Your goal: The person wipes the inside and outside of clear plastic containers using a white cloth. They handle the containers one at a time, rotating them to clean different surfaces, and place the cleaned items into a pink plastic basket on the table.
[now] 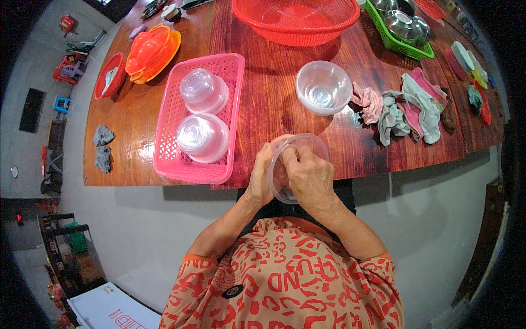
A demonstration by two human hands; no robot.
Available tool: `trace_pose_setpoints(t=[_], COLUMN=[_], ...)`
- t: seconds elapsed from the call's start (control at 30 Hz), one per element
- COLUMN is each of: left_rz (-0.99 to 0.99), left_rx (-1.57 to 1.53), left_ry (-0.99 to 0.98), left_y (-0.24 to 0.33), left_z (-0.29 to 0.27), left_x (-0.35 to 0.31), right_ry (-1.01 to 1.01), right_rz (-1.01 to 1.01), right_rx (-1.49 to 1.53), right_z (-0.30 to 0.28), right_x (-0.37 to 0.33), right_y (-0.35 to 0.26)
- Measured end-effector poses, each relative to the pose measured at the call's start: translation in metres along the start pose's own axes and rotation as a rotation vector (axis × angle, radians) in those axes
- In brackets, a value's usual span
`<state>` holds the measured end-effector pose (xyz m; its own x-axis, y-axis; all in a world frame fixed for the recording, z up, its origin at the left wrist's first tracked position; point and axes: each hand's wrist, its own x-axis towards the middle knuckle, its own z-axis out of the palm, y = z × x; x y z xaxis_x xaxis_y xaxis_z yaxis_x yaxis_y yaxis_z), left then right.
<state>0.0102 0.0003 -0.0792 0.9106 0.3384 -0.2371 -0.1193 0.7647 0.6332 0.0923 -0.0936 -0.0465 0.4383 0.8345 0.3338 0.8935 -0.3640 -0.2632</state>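
Note:
Close to my body, just off the table's near edge, my left hand [262, 174] grips a clear plastic bowl [322, 146] by its left side, fingers wrapped around the outside. The bowl is tilted, with its mouth turned toward me. Inside it sits my right hand [308, 174], fingers curled and pressed toward the inner wall; whatever they may hold is hidden. Beyond my hands, a stack of clear bowls [324, 88] stands upright on the table. To the left, a pink perforated basket [230, 120] carries two upside-down stacks of clear bowls [203, 137].
Crumpled cloths [392, 112] lie right of the upright bowls. A large red basin [296, 35] stands at the back, beside a green basket [386, 35] with metal bowls. Orange baskets [153, 52], a small red basket [112, 77] and grey rags [103, 145] occupy the left side.

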Motion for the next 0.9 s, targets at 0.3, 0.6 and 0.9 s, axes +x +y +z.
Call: trace_pose_setpoints(t=[0.3,0.6,0.9], left_rz=[-0.051,-0.038,0.119], left_rx=[-0.139,-0.132,0.146], left_ry=[0.084,0.005,0.008], left_y=[0.000,-0.001,0.005], left_z=[-0.006,-0.005,0.001], left_x=[-0.002,-0.006,-0.005], right_ry=[0.149,0.058,-0.326], right_rz=[-0.278,-0.055,-0.028], right_rx=[0.490,-0.104,0.285], right_z=[0.005,0.004,-0.022], right_x=[0.005,0.010,-0.006], right_y=[-0.001,-0.004,-0.004])
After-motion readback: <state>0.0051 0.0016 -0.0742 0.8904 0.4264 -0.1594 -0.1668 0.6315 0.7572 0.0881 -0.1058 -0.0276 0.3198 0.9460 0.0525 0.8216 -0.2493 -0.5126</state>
